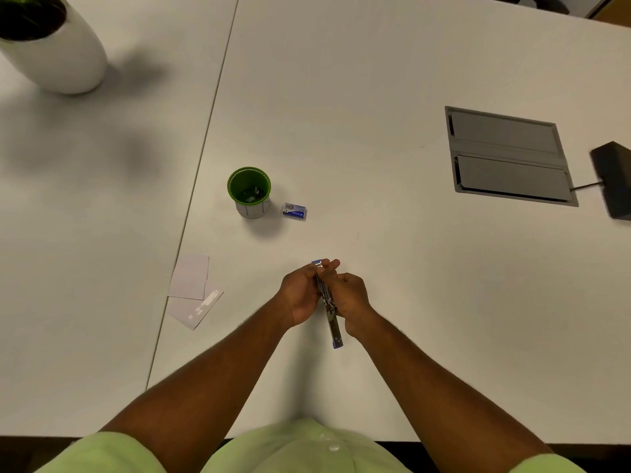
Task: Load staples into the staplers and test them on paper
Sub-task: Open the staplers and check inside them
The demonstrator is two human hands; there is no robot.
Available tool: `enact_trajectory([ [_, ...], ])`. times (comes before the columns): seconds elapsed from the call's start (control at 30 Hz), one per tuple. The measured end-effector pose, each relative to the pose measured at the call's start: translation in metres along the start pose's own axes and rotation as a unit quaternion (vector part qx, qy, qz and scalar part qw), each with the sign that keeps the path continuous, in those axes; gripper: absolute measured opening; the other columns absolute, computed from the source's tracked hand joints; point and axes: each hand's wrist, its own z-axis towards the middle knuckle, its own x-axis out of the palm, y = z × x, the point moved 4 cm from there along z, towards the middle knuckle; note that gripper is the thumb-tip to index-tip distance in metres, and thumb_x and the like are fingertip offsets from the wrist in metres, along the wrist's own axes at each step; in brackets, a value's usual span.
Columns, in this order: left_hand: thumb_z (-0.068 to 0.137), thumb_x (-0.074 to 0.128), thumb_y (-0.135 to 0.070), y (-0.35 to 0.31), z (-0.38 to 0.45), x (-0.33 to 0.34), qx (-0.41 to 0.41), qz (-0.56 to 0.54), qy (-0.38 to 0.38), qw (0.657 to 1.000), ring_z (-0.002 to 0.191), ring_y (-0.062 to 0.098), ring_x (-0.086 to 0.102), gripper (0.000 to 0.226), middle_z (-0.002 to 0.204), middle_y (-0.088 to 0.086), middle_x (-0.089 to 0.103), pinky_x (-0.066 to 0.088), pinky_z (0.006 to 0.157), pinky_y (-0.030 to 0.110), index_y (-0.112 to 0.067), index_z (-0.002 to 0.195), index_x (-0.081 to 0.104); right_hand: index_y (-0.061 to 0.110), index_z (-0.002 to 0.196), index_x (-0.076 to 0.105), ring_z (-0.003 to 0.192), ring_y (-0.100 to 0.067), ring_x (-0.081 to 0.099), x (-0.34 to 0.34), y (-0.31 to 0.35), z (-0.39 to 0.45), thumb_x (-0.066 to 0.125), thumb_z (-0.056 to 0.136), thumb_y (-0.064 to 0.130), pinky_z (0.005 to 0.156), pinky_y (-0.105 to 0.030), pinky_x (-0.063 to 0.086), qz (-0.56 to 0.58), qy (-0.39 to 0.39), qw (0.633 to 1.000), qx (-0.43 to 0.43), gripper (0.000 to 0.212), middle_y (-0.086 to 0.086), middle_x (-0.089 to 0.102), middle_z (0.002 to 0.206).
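A stapler (328, 303) is held between both hands just above the tabletop (392, 250), at about 6 o'clock from the centre of the view. It is swung fully open, so that one long, narrow strip of metal with blue ends is seen, running from 12 o'clock to 6 o'clock. The left hand (299, 295) is curled round its far half from the 9 o'clock side, the fingertips reaching past the blue tip. The right hand (349, 297) is closed against the middle of it from the 3 o'clock side, fingers bent inward; whether a strip of staples is pinched there cannot be told.

A small blue staple box (294, 211) is seen at 12 o'clock from the hands, well apart from them, lying just beside a green cup (249, 191) that stands at its 9 o'clock. Two slips of paper (192, 290), overlapped, lie at 9 o'clock from the hands, near the seam where two table sections meet.

The loading step is judged to be in hand: the magazine is exposed and appears to be handled, and no testing is yet begun. For the next move, a staple strip would have to be seated squarely in the channel, the stapler folded closed until it catches, and then carried over to the paper for a trial press.
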Motion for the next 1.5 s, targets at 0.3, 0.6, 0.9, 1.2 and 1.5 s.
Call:
enact_trajectory([
  [0.3,0.105,0.039,-0.012,-0.002,-0.001,-0.003,-0.004,0.0,-0.011,1.0,0.125,0.028,0.061,0.036,0.133,0.017,0.065,0.046,0.101,0.036,-0.001,0.133,0.058,0.01,0.084,0.063,0.075,-0.022,0.061,0.0,-0.006,-0.004,0.07,0.088,0.035,0.072,-0.036,0.054,0.006,0.02,1.0,0.001,0.026,-0.009,0.067,0.08],
  [0.6,0.101,0.049,-0.011,-0.006,-0.004,0.004,0.008,0.019,0.0,1.0,0.109,0.026,0.07,0.027,0.119,0.015,0.073,0.054,0.094,0.033,-0.002,0.118,0.068,0.029,0.066,0.057,0.059,-0.005,0.059,-0.01,0.02,-0.01,0.061,0.09,0.057,0.054,-0.022,0.036,-0.203,-0.117,0.951,-0.202,0.037,0.011,0.063,0.063],
  [0.9,0.101,0.052,-0.014,-0.002,0.0,0.003,0.02,0.048,-0.015,0.999,0.097,0.024,0.07,0.024,0.105,0.012,0.074,0.053,0.093,0.034,-0.006,0.102,0.074,0.031,0.058,0.045,0.05,-0.003,0.05,-0.011,0.028,-0.01,0.058,0.092,0.056,0.049,-0.022,0.03,-0.276,-0.154,0.916,-0.246,0.045,0.014,0.051,0.053],
  [1.2,0.099,0.051,-0.011,0.001,0.003,-0.002,0.015,0.042,-0.017,0.999,0.104,0.028,0.068,0.025,0.116,0.017,0.071,0.055,0.09,0.033,-0.003,0.111,0.072,0.031,0.061,0.052,0.057,-0.005,0.057,-0.011,0.021,-0.003,0.068,0.089,0.047,0.053,-0.023,0.037,-0.224,-0.115,0.938,-0.236,0.036,0.013,0.058,0.057],
  [1.5,0.099,0.05,-0.01,0.002,0.007,-0.006,0.015,0.054,-0.025,0.998,0.113,0.035,0.064,0.031,0.129,0.024,0.065,0.043,0.113,0.047,0.001,0.121,0.068,0.024,0.084,0.073,0.08,-0.006,0.067,-0.014,0.02,0.004,0.076,0.085,0.029,0.079,-0.035,0.058,-0.182,-0.051,0.96,-0.206,0.006,0.013,0.071,0.081],
])
